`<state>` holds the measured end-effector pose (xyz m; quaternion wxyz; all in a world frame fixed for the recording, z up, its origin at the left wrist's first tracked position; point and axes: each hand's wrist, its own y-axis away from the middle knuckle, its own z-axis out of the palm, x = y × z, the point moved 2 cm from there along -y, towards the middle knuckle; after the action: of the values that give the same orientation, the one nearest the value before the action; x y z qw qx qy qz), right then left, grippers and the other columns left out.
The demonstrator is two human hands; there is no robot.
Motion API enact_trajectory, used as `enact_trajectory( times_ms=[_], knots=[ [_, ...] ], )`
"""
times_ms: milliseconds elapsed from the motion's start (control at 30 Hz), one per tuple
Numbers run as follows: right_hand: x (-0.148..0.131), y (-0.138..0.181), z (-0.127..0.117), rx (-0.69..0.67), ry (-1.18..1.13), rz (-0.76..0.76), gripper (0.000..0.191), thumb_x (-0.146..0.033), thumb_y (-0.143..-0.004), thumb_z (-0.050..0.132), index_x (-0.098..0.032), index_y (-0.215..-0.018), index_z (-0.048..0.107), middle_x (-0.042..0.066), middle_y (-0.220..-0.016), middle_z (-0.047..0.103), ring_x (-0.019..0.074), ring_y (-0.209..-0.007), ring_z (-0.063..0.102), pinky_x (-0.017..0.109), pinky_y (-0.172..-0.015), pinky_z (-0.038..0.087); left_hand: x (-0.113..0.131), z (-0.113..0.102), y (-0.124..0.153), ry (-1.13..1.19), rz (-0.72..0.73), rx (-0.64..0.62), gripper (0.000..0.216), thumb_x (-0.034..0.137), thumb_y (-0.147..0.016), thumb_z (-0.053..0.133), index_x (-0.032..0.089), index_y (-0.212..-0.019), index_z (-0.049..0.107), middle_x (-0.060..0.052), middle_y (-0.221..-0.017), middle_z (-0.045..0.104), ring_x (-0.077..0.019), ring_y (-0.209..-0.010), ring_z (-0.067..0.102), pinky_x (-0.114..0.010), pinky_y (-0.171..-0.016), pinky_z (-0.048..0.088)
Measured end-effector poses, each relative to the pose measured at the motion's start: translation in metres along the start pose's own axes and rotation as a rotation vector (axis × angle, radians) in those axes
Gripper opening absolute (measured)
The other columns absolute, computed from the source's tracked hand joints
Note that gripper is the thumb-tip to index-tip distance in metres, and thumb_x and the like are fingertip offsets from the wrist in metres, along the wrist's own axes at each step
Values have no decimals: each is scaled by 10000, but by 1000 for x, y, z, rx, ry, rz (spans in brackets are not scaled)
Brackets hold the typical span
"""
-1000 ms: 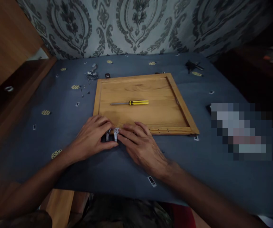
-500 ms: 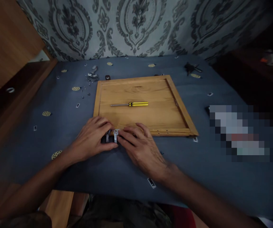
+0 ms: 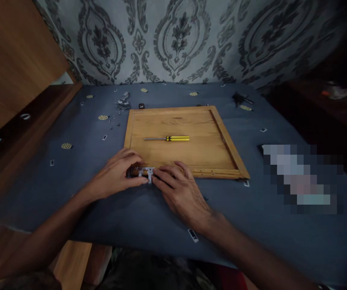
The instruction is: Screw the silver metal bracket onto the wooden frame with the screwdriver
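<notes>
A flat wooden panel (image 3: 197, 153) with a raised frame lies on the blue cloth. A yellow-handled screwdriver (image 3: 167, 138) rests on its middle. At the panel's near left edge sits a small silver metal hinge (image 3: 147, 173). My left hand (image 3: 116, 175) curls round the hinge from the left, fingers bent against it. My right hand (image 3: 179, 191) comes in from the right, its fingertips pressing on the hinge and the panel's edge.
Loose screws and metal fittings (image 3: 122, 104) lie at the back left of the cloth. A dark bunch of parts (image 3: 240, 98) sits at the back right. A wooden cabinet (image 3: 13, 72) stands at the left. A blurred patch (image 3: 300, 177) covers something at the right.
Both hands have shifted the hinge slightly toward the panel's edge and now it lies more flat. The view has tilted a little downward and left.
</notes>
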<state>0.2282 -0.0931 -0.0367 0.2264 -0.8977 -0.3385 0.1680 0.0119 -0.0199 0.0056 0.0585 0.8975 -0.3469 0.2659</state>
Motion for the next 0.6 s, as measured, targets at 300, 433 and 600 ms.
enact_trajectory(
  times_ms=[300, 433, 600],
  knots=[
    [2, -1, 1, 13, -9, -11, 299, -96, -1022, 575, -241, -1205, 761, 44, -1211, 821, 244, -1146, 677, 522, -1134, 453, -5, -10, -2, 61, -67, 146, 246, 434, -986, 630, 209, -1038, 715, -63, -1041, 740, -243, -998, 684, -377, -872, 549],
    [3, -1, 4, 81, -24, -14, 253, -87, -1015, 588, -229, -1131, 762, 17, -1163, 836, 224, -1094, 706, 497, -1082, 486, -33, -20, -12, 147, -151, 304, 306, 441, -996, 567, 198, -1050, 747, -67, -1038, 767, -235, -983, 720, -344, -829, 560],
    [7, 2, 11, 189, -39, -31, 288, -142, -1040, 577, -286, -1216, 754, -5, -1116, 843, 211, -1065, 718, 479, -1086, 482, -99, -45, -51, 106, -239, 509, 222, 299, -930, 588, 192, -959, 780, -48, -986, 806, -227, -946, 740, -323, -841, 581]
  ],
)
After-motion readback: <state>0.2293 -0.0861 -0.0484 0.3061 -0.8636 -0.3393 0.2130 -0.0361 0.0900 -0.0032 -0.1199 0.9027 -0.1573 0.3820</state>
